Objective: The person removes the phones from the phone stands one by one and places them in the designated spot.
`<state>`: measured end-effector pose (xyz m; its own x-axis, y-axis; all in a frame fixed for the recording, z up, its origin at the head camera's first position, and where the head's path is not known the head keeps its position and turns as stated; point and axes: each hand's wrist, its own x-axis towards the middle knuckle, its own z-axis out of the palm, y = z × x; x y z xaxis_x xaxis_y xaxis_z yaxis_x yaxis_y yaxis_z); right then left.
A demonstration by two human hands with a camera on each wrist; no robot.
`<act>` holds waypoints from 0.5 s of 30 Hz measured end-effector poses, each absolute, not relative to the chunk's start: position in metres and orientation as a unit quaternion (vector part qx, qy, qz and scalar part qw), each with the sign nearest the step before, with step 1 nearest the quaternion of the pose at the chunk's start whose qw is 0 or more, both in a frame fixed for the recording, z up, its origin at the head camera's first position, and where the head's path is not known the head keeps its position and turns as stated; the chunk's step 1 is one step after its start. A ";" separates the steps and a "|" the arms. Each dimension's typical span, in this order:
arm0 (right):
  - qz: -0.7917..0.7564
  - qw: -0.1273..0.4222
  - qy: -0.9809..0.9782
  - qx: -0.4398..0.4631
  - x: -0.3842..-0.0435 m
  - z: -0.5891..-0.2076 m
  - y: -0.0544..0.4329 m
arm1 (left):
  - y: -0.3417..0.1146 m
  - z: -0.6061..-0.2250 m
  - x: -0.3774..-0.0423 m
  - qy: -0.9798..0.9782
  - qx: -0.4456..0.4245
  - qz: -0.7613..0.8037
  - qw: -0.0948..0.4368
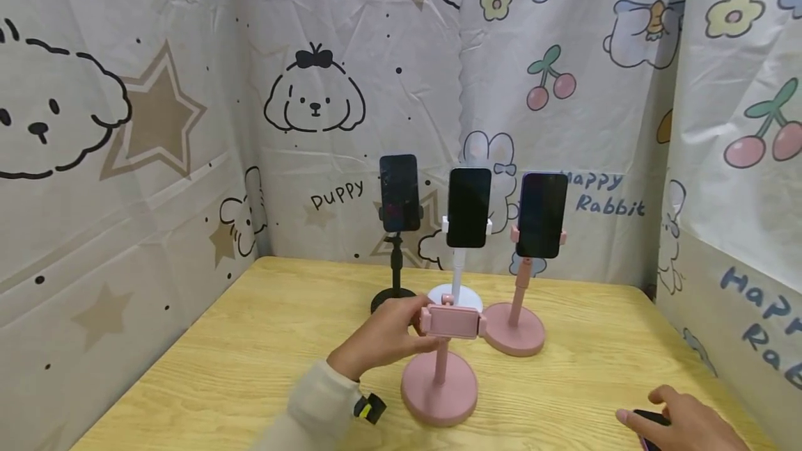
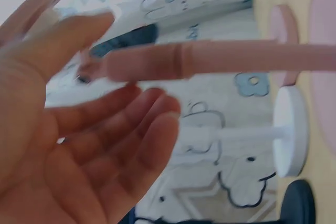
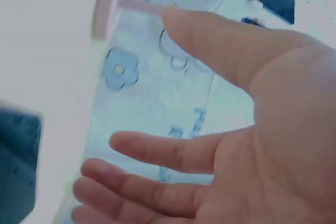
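A pink phone stand [image 1: 440, 390] with a round base stands at the front of the table, its clamp [image 1: 454, 322] holding no phone. My left hand [image 1: 388, 336] is at the clamp's left side, thumb just below it and fingers behind. In the left wrist view, the stand's post [image 2: 142, 62] passes between the thumb and the loosely extended fingers [image 2: 152, 145]. My right hand [image 1: 692, 420] hovers at the lower right, over a dark phone [image 1: 651, 417] lying on the table and partly hidden by it. Thumb and fingers are spread, apart from the phone [image 3: 18, 166] in the right wrist view.
Behind stand a black stand holding a phone [image 1: 399, 193], a white stand holding a phone [image 1: 468, 207] and another pink stand [image 1: 515, 331] with a phone [image 1: 542, 214]. Printed curtains [image 1: 388, 89] enclose the wooden table [image 1: 250, 353] at the back and sides.
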<state>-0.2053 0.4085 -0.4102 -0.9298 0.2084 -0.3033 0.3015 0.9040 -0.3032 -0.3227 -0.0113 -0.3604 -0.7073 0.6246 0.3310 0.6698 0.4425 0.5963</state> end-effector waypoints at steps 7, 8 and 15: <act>-0.186 0.077 0.978 0.058 -0.226 -0.371 0.358 | 0.006 -0.376 -0.322 -0.857 -0.350 -0.365 0.101; -0.181 0.063 0.980 0.046 -0.229 -0.364 0.351 | 0.007 -0.378 -0.323 -0.858 -0.346 -0.363 0.111; -0.190 -0.009 0.982 -0.015 -0.240 -0.331 0.307 | 0.011 -0.387 -0.323 -0.849 -0.329 -0.384 0.151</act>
<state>-0.2396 0.3066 -0.3309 -0.9994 -0.0267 0.0239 -0.0337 0.9277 -0.3719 -0.3231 0.0110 -0.3875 -0.7375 0.4426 0.5102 0.6754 0.4878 0.5531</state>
